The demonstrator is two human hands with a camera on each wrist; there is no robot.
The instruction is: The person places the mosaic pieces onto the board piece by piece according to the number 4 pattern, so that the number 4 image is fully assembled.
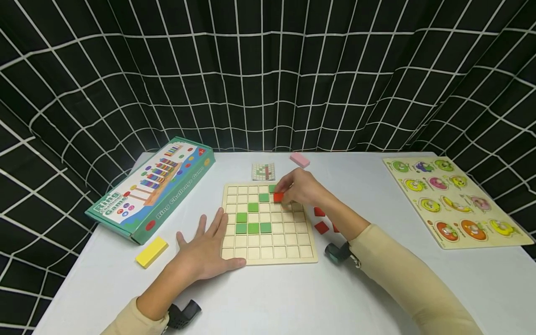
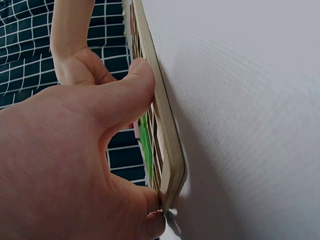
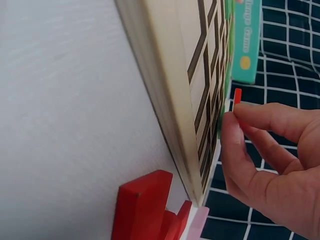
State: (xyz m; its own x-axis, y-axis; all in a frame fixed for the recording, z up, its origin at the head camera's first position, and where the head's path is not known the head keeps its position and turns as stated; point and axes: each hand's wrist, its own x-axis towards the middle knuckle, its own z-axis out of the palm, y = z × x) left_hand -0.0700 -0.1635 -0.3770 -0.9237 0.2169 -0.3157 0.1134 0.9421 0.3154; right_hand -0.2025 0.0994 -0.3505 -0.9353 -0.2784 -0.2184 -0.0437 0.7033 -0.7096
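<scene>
A wooden grid board (image 1: pixel 289 249) lies mid-table with several green square tiles (image 1: pixel 253 228) set in its cells. My right hand (image 1: pixel 299 188) pinches a red square tile (image 1: pixel 278 197) just over the board's upper right cells; the tile (image 3: pixel 237 95) shows between thumb and fingertips in the right wrist view, beside the board (image 3: pixel 170 95). My left hand (image 1: pixel 207 249) lies flat on the table with fingers straight, pressed against the board's left edge (image 2: pixel 167 145). Loose red tiles (image 1: pixel 321 227) lie right of the board, also seen as red tiles (image 3: pixel 142 207) by the wrist.
A green "Ring Challenge Game" box (image 1: pixel 155 186) lies at the left, a yellow block (image 1: pixel 151 251) in front of it. A pattern card (image 1: pixel 263 171) and pink block (image 1: pixel 299 160) sit behind the board. A fruit peg puzzle (image 1: pixel 454 200) lies at the right.
</scene>
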